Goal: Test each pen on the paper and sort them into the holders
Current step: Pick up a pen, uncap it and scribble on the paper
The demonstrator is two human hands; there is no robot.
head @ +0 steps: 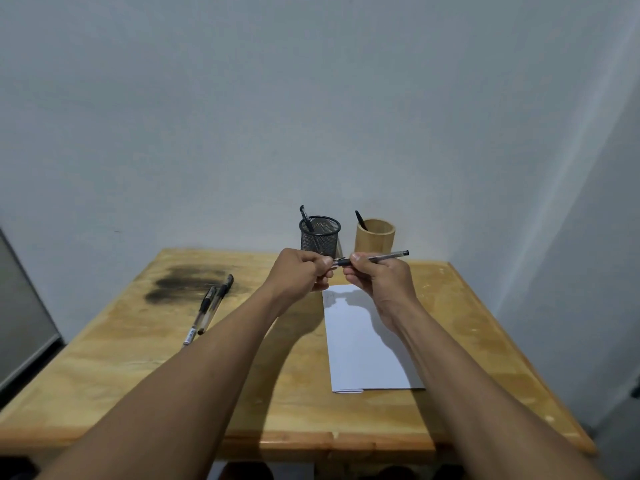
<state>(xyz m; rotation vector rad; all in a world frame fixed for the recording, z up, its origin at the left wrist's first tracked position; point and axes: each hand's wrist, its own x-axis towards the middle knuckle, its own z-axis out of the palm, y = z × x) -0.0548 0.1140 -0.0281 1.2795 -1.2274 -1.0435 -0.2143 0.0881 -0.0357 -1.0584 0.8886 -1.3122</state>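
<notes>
Right now both hands meet just above the middle of the frame, over the far end of the paper (pixel 367 341). The right hand (pixel 379 280) has its grip closed around a clear-barrelled pen (pixel 375 258), which lies roughly level with its black end pointing toward the right of the frame. The left hand (pixel 299 273) is also closed, its fingertips pinching the pen's tip end where the two hands come together; what it holds there is too small to make out.

Behind the hands, toward the wall, stand two holders side by side: a black mesh holder (pixel 320 235) with one pen in it, and to its right a wooden holder (pixel 375 239) with a pen leaning at its left rim. The white sheet lies on the wooden tabletop (pixel 138 368), right of centre. At the left of the frame two more pens (pixel 209 308) lie together on the tabletop, beside a dark scorch-like stain (pixel 183 282).
</notes>
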